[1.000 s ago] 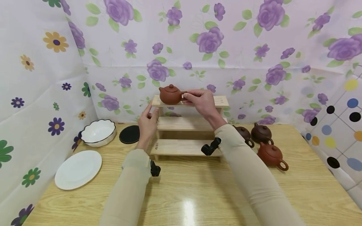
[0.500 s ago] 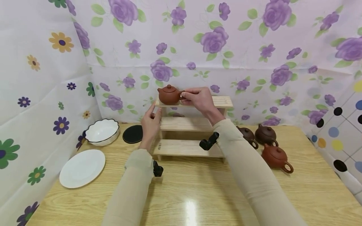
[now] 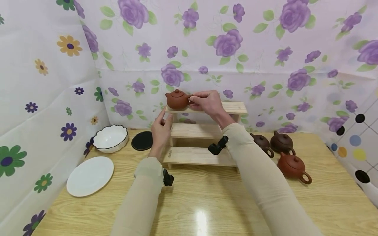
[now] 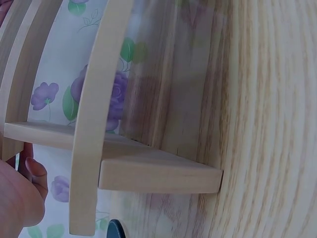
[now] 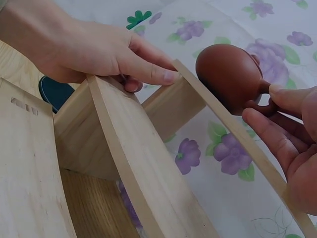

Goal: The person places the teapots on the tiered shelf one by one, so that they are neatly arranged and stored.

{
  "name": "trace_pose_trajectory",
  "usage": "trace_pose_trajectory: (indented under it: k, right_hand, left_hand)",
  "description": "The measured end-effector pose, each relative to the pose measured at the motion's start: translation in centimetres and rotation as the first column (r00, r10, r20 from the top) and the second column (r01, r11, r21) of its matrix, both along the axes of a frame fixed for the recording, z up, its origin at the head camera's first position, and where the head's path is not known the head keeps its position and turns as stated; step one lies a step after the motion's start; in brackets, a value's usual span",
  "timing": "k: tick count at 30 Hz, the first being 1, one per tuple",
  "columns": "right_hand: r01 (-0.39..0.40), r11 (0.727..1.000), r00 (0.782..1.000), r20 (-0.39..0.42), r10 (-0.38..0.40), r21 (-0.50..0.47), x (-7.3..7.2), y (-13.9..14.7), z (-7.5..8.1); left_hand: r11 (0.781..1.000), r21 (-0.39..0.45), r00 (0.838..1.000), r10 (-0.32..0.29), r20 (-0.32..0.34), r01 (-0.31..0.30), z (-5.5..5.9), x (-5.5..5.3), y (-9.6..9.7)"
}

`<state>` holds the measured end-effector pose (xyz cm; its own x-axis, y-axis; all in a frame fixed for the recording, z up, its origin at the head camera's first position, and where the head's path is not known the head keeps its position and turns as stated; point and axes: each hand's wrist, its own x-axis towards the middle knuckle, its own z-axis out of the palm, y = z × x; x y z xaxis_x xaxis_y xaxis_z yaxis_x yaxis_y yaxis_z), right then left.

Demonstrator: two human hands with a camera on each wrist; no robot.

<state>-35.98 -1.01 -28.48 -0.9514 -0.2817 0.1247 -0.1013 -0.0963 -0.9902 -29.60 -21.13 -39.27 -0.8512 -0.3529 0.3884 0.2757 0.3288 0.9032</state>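
Note:
A reddish-brown clay teapot (image 3: pixel 178 100) sits upright at the left end of the top board of a small wooden tiered shelf (image 3: pixel 198 130), spout to the left. My right hand (image 3: pixel 209 103) pinches its handle between thumb and fingers. In the right wrist view, the teapot's body (image 5: pixel 229 77) shows at the edge of the top board. My left hand (image 3: pixel 161 129) holds the shelf's left side just below that board. There, the right wrist view shows the left thumb (image 5: pixel 148 69) along the side panel; some of the other fingers are hidden behind the wood.
To the right on the table stand two dark brown teapots (image 3: pixel 282 141) and another reddish teapot (image 3: pixel 292 166). On the left are a scalloped white bowl (image 3: pixel 110 139), a white plate (image 3: pixel 90 177) and a black round mat (image 3: pixel 142 141). Flowered cloth (image 3: pixel 200 55) hangs behind the shelf.
The teapot moved slightly left along the top board toward its left end, with the right hand still on the handle. The left hand stays at the shelf's side; the head view shifts a little.

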Motion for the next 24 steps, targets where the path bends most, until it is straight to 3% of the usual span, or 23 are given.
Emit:
trace_pose_trajectory:
  k: [13,24]
  right_hand:
    - [-0.028,0.992,0.999,0.046,0.022,0.125,-0.8,0.0,1.0]
    - [-0.021,0.996,0.996,0.092,0.013,0.088,-0.8,0.1,1.3]
  left_hand:
    - [1.000,-0.004,1.000,0.004,0.011,-0.004,0.0,0.0,-0.1]
    - [1.000,0.021,0.999,-0.007,0.033,0.006,0.2,0.3,0.1]
